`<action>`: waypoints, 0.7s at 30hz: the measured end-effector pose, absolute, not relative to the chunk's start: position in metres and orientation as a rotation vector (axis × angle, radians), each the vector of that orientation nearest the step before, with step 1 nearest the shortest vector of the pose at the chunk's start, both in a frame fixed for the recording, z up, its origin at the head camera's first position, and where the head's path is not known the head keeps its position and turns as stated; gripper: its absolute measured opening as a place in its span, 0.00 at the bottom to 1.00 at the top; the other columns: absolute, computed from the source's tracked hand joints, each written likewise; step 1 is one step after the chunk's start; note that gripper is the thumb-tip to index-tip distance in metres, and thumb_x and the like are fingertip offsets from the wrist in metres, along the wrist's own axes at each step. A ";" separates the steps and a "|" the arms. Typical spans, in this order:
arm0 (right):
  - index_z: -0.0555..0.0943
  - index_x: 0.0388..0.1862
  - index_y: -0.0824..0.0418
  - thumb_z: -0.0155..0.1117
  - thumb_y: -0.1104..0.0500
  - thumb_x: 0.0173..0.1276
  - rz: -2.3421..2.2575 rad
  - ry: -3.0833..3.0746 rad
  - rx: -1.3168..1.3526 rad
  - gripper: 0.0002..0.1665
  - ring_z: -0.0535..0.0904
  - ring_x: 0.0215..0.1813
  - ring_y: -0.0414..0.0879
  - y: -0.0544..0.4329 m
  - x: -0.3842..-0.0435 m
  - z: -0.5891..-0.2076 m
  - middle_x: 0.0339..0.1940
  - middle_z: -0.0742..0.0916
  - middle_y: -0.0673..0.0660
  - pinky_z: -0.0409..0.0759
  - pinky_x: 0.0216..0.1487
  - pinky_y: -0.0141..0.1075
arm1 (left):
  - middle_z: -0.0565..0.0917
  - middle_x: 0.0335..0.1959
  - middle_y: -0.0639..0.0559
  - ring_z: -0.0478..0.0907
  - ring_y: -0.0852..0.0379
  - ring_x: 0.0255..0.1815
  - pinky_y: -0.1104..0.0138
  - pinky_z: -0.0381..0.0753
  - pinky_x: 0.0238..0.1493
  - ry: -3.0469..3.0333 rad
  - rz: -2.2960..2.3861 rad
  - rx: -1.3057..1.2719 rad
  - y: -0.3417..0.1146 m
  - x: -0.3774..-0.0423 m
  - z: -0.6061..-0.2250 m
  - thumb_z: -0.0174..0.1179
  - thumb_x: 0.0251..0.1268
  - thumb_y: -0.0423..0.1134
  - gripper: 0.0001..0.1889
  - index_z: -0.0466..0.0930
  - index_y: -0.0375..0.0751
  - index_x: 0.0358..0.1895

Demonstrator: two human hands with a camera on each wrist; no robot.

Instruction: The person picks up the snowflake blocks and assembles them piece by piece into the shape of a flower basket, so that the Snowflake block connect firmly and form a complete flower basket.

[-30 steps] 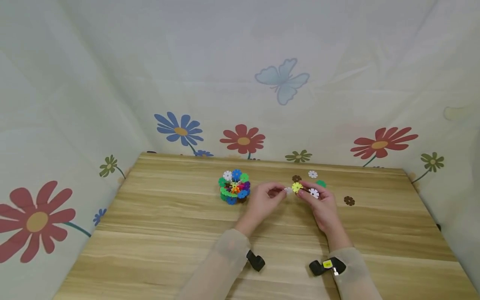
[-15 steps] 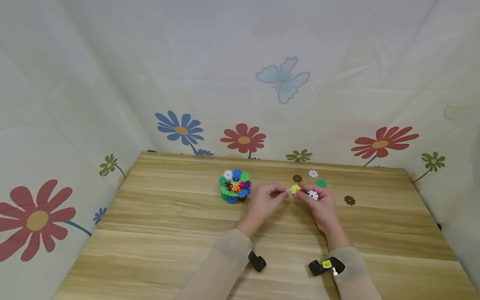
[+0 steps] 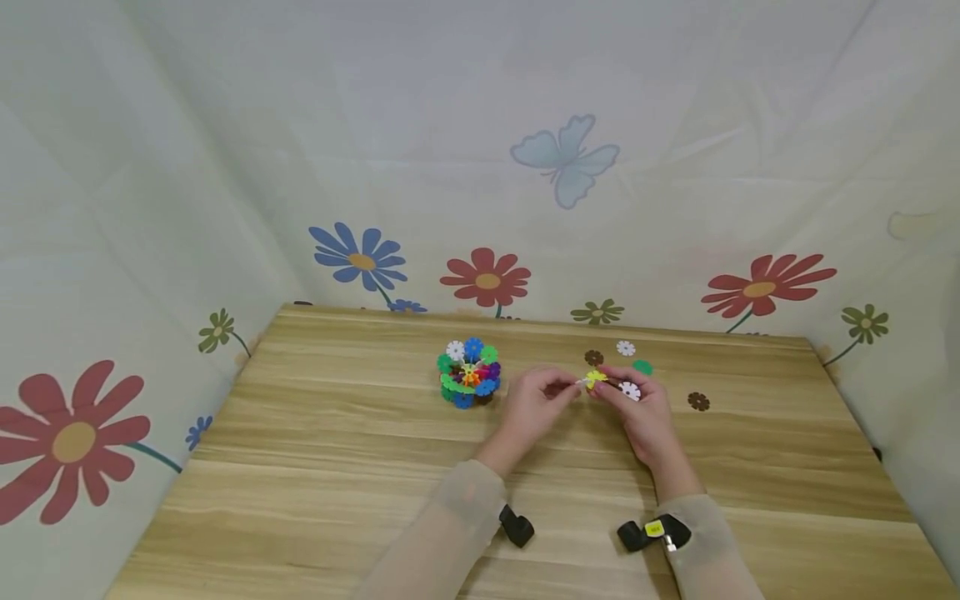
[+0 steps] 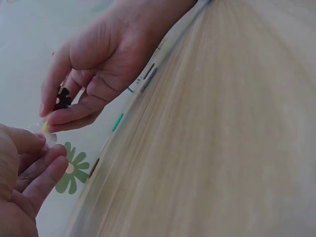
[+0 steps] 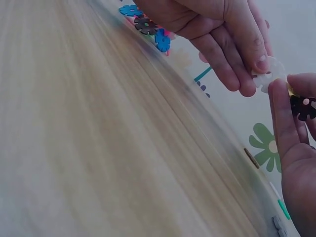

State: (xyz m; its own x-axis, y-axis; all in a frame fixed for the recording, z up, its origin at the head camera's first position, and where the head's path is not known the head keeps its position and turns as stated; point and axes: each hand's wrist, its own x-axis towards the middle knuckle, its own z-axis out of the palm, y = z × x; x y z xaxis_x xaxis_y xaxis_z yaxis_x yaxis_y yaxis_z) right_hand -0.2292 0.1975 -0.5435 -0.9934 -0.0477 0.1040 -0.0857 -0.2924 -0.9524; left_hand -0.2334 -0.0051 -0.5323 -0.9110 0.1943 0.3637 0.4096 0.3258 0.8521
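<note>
Thumb and fingers of my left hand pinch a white, translucent flower-shaped notched disc. My right hand pinches a yellow notched disc, and the two discs meet edge to edge between the hands; whether they interlock is hidden by fingertips. Another white disc shows in the head view between the right thumb and fingers. Both wrist views show a dark disc in that same hand. Left of the hands stands a round, many-coloured construction of joined discs on the table.
Loose discs lie beyond and right of the right hand: a brown disc, a white one, a green one and another brown one. A flower-patterned cloth rises behind the wooden table.
The yellow disc has come against the left hand's white disc and tilted from facing the camera to more edge-on. Both hands stay nearly in place; the construction and loose discs have not moved.
</note>
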 end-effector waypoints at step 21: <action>0.90 0.47 0.71 0.65 0.78 0.75 2.437 -1.826 0.146 0.10 0.92 0.44 0.42 0.218 -0.231 -0.544 0.44 0.91 0.52 0.90 0.52 0.36 | 0.92 0.41 0.55 0.88 0.65 0.40 0.71 0.88 0.46 -2.541 -1.694 -0.485 0.001 -0.248 -0.535 0.74 0.72 0.35 0.09 0.91 0.38 0.51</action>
State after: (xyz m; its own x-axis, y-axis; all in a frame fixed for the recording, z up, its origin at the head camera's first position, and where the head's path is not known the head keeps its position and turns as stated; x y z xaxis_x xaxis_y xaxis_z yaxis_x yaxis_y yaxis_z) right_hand -0.2311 0.2178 -0.5443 -0.9911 0.0175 0.1321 -0.1317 -0.2797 -0.9510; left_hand -0.2476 0.0009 -0.5352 -0.9495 0.2305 0.2128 0.2850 0.3508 0.8920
